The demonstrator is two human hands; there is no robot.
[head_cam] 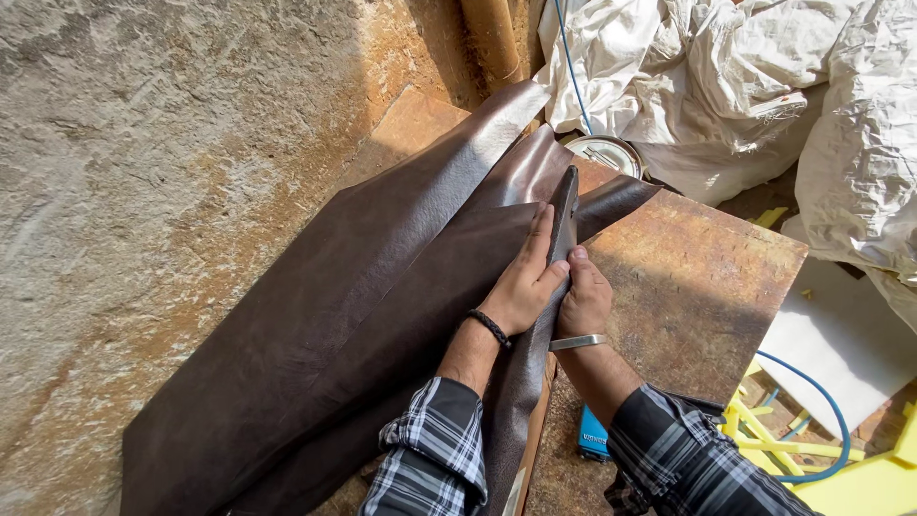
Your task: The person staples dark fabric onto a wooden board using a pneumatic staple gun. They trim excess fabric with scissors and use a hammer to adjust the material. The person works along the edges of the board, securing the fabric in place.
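Observation:
A large dark brown leather hide point(344, 315) lies folded over a rusty brown board point(697, 287) and runs down to the lower left. My left hand point(523, 283) lies flat on the leather with its fingers along a raised fold point(564, 212), thumb pinching it. My right hand point(585, 298) grips the same fold from the right side, thumb on top. A black cord bracelet is on my left wrist, a metal bangle on my right. Both sleeves are plaid.
A rough stone and plaster wall point(143, 172) fills the left. Crumpled white sacks point(764, 86) pile at the back right beside a round tin lid point(607, 153). A blue hose point(821, 411), yellow foam pieces point(860, 478) and a white sheet point(841, 334) lie lower right.

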